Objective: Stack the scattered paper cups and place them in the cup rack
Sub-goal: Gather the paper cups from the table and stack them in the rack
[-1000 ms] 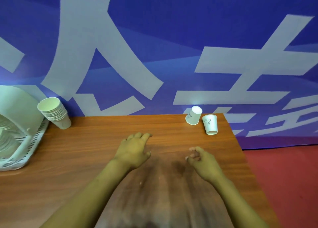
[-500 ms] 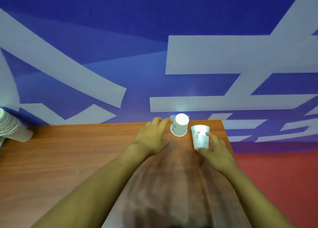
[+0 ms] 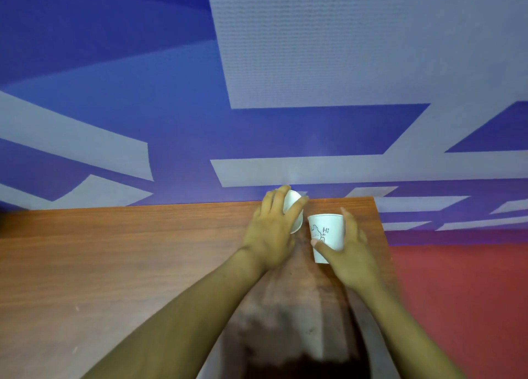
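Two white paper cups sit at the far right corner of the wooden table (image 3: 114, 264). One cup (image 3: 293, 207) lies tipped on its side at the back edge, and my left hand (image 3: 271, 230) wraps over it with fingers curled round its body. The other cup (image 3: 330, 234) stands upright, printed with a cartoon and "Hi". My right hand (image 3: 347, 253) grips it, thumb across the front and fingers behind. The cup rack and the stack of cups are out of view.
A blue wall banner (image 3: 257, 93) with large white shapes rises right behind the table's back edge. The table's right edge (image 3: 384, 235) runs just beside my right hand, with red floor (image 3: 457, 293) beyond it.
Both hands reached forward to the far right corner. My left hand closed over the tipped cup and my right hand closed round the upright cup. The view swung right, losing the rack and stack.
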